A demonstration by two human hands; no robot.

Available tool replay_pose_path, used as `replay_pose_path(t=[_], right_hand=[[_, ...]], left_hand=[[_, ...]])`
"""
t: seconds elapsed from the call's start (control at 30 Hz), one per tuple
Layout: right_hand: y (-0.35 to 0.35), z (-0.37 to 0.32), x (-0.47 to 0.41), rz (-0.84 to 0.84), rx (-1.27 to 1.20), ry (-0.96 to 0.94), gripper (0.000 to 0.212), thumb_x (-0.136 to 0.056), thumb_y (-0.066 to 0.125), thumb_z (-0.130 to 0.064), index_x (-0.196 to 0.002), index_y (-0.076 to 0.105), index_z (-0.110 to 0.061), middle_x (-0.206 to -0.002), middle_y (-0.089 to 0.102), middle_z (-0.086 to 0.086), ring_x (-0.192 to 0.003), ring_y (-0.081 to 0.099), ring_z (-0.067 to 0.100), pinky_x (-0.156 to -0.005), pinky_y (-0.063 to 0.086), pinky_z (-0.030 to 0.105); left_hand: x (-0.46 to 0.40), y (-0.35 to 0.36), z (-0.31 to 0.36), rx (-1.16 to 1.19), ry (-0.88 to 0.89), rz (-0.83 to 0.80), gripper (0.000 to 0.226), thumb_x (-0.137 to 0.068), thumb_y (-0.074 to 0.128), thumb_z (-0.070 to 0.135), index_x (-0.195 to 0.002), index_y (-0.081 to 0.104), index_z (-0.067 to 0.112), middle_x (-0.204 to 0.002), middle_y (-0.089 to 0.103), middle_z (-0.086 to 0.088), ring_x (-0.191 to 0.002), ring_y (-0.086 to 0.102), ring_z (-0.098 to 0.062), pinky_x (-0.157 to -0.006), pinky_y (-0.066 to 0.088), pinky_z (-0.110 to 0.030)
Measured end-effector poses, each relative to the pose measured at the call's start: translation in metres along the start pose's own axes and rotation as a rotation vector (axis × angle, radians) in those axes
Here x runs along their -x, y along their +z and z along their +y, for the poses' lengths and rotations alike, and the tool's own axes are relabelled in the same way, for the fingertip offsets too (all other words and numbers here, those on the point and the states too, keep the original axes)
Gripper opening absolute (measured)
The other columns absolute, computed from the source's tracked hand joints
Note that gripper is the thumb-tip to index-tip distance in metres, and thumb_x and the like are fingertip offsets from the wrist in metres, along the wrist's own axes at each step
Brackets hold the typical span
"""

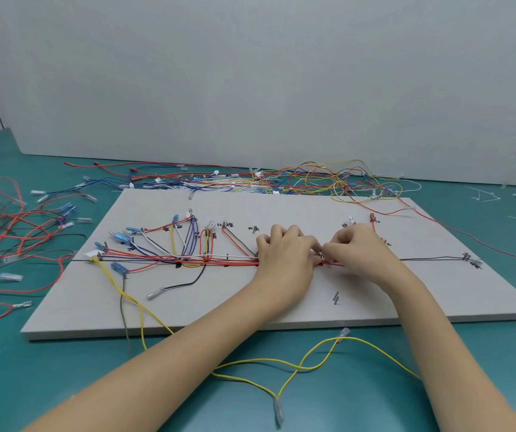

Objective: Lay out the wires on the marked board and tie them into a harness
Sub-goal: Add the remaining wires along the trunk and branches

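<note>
A grey marked board (281, 307) lies on the green table. A bundle of red, white and blue wires (219, 259) runs along its black centre line, with branches fanning up to blue and clear terminals at the left. My left hand (284, 254) rests over the bundle near the board's middle, fingers curled on the wires. My right hand (356, 247) is just to its right and pinches something small at the bundle; what it is stays hidden between the fingertips. A black wire (431, 259) continues right to a terminal (471, 260).
Loose yellow wires (313, 363) trail off the board's front edge onto the table. A heap of mixed wires (313, 180) lies behind the board, and red and black wires (7, 232) sprawl at the left. White scraps (484, 196) lie at the right. A grey wall stands behind.
</note>
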State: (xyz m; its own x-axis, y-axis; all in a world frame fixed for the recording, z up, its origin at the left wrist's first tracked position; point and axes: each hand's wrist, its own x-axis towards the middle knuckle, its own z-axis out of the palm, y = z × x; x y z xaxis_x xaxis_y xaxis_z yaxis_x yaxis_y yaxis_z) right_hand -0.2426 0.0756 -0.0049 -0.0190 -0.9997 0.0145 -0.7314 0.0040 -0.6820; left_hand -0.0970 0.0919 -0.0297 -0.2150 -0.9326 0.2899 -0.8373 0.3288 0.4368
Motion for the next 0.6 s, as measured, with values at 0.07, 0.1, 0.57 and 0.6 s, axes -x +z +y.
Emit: replay_pose_path(t=[0.07, 0.1, 0.57, 0.6], right_hand=[[-0.003, 0.0007, -0.0006, -0.023, -0.025, 0.005, 0.019, -0.074, 0.061, -0.016, -0.061, 0.066, -0.003, -0.056, 0.05, 0.003, -0.058, 0.041, 0.013, -0.058, 0.033, 0.028], [-0.0042, 0.0009, -0.0012, -0.025, -0.036, 0.005, 0.018, -0.074, 0.061, -0.015, -0.063, 0.067, -0.003, -0.058, 0.051, 0.008, -0.06, 0.042, 0.014, -0.06, 0.035, 0.03], [-0.0003, -0.0009, -0.001, -0.006, -0.096, -0.009, 0.022, -0.077, 0.061, -0.008, -0.056, 0.066, -0.004, -0.07, 0.067, 0.021, -0.062, 0.05, 0.017, -0.063, 0.039, 0.031], [-0.0012, -0.0008, -0.0005, -0.015, -0.105, -0.014, 0.021, -0.077, 0.062, -0.008, -0.057, 0.067, -0.004, -0.07, 0.066, 0.021, -0.063, 0.05, 0.017, -0.064, 0.04, 0.031]], left_hand=[[0.0, 0.0005, 0.0, -0.006, -0.001, 0.004, 0.022, -0.097, 0.051, 0.039, -0.115, 0.063, 0.035, -0.117, 0.054, 0.007, -0.116, 0.035, -0.021, -0.092, 0.023, -0.038], [-0.0003, 0.0007, -0.0002, -0.008, 0.0, 0.008, 0.023, -0.097, 0.05, 0.04, -0.116, 0.063, 0.035, -0.117, 0.053, 0.007, -0.116, 0.035, -0.021, -0.093, 0.023, -0.038], [-0.0013, 0.0018, -0.0019, 0.016, -0.021, 0.004, 0.02, -0.096, 0.052, 0.042, -0.108, 0.067, 0.035, -0.113, 0.055, 0.007, -0.115, 0.035, -0.02, -0.09, 0.023, -0.038], [-0.0012, 0.0017, -0.0022, 0.021, -0.021, 0.008, 0.02, -0.096, 0.053, 0.042, -0.109, 0.066, 0.035, -0.114, 0.054, 0.007, -0.115, 0.035, -0.02, -0.09, 0.023, -0.037]])
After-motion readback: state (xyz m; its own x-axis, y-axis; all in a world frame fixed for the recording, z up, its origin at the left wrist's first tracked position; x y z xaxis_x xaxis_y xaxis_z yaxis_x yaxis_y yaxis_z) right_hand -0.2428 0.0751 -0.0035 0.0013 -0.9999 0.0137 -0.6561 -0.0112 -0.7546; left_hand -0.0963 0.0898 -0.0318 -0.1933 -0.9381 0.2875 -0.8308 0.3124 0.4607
